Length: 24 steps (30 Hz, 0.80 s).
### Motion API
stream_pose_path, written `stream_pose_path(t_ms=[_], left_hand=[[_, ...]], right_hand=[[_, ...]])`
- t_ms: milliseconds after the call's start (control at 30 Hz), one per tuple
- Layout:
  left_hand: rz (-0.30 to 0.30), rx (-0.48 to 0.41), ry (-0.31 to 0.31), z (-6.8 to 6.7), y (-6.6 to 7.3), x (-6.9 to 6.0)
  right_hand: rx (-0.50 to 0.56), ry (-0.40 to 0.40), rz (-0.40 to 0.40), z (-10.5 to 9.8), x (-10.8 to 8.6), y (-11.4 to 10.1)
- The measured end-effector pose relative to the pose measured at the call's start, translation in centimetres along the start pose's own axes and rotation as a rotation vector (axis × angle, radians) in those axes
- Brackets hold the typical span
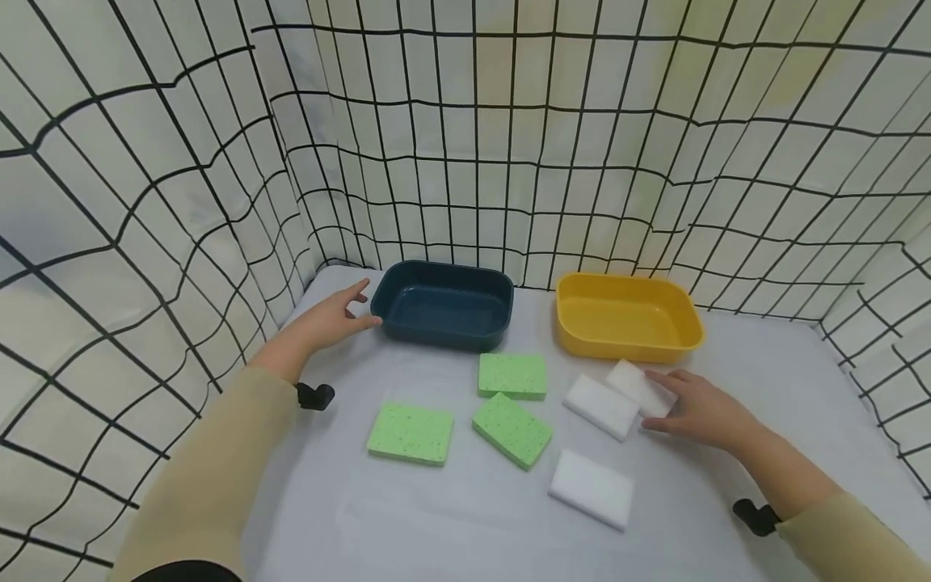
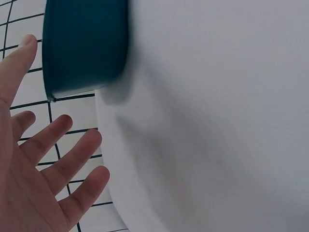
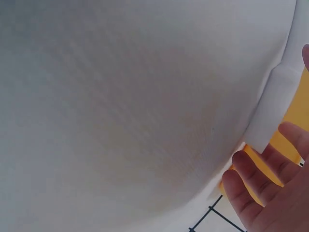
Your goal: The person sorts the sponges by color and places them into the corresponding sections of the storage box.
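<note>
At the left end of the dark blue basin [image 1: 442, 338], my left hand [image 1: 336, 320] is held with its fingers spread. The left wrist view shows this hand [image 2: 53, 164] holding nothing beside the basin's wall [image 2: 87, 48]. Over a white sponge [image 1: 634, 383] reaches my right hand [image 1: 701, 412], thumb and fingers apart. Whether it touches that sponge is hard to tell. In the right wrist view its fingers [image 3: 260, 179] are spread near a white sponge [image 3: 275, 111] and the yellow basin [image 3: 297, 101]. That sponge partly overlaps another white sponge [image 1: 600, 406].
The yellow basin [image 1: 618, 353] stands right of the blue one. A third white sponge [image 1: 592, 491] lies nearer me. Three green sponges lie in the middle: one [image 1: 512, 377] by the blue basin, one tilted [image 1: 512, 430], one left [image 1: 410, 433]. Black wire mesh [image 1: 476, 166] encloses the white table.
</note>
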<state>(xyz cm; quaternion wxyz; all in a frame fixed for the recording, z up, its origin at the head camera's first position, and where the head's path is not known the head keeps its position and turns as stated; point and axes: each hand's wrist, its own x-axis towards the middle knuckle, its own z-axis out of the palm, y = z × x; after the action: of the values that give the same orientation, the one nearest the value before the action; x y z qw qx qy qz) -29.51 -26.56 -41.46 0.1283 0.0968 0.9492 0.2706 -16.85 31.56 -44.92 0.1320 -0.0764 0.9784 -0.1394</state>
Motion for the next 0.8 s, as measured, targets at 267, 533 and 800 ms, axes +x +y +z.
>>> stream_pose_path(t_ms=[267, 533, 800], left_hand=[[0.001, 0.022, -0.029, 0.4, -0.5, 1.4], [0.016, 0.027, -0.069, 0.8, -0.9, 1.8], [0.024, 0.039, -0.056, 0.6, -0.7, 1.9]], right_hand=[[0.009, 0.013, -0.002, 0.4, 0.6, 0.0], [-0.012, 0.025, -0.022, 0.6, 1.4, 0.1], [0.013, 0.003, -0.044, -0.1, 1.3, -0.8]])
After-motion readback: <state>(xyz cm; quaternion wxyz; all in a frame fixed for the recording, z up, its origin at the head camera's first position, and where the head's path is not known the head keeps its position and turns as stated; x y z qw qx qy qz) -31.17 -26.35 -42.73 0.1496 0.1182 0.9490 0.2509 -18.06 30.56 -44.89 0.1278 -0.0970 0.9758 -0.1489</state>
